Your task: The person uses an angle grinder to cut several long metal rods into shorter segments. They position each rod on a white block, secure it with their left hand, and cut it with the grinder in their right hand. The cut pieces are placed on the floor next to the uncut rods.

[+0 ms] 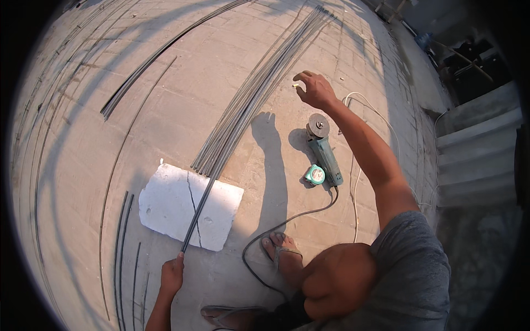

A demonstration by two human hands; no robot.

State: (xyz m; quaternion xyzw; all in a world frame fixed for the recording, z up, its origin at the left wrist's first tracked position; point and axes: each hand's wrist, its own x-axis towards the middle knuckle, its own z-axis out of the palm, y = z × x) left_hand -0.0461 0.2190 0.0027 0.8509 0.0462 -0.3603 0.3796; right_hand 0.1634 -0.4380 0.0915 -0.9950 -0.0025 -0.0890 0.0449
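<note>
My left hand [172, 273] is closed round the near ends of a few long steel rods [200, 212]. They cross a cracked white slab [160, 198] and run into a larger bundle of steel rods [243, 107] on the ground. Out to the right, my right hand [314, 90] is raised with curled fingers, pinching a short pale yellow stick [298, 85] that looks like chalk. Below that hand lies a green angle grinder [326, 160] with its disc [318, 126] upward. A round teal tape measure [315, 175] rests against the grinder's side.
The grinder's dark power cord [259, 237] loops past my foot [282, 254]. A pale cable [386, 118] trails on the right. More rods [160, 52] lie at the upper left, and short cut rods [122, 243] lie left of the slab. Concrete steps [480, 132] stand at the right.
</note>
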